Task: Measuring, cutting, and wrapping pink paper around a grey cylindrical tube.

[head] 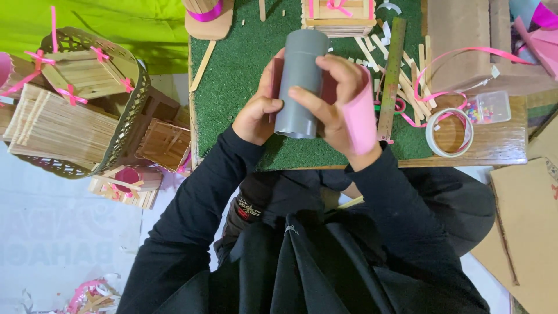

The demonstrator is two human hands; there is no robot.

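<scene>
I see both hands wrapped around a grey tube (pixel 300 84) above the green mat (pixel 232 70): left hand (pixel 256 113) gripping its side, right hand (pixel 337 104) closed over the front. Right of them, a small clear box (pixel 488 107) holds coloured beads; left, a woven basket (pixel 125 125) holds stick-built boxes

Both arms, in black sleeves, reach forward from the body and bend inward, bringing the hands close together ahead of the chest. The left hand (pixel 257 113) is curled, thumb pointing toward the right hand and fingers tucked away behind. The right hand (pixel 337 104) is turned palm-down, fingers spread and bent leftward, forefinger stretched toward the left thumb.
</scene>
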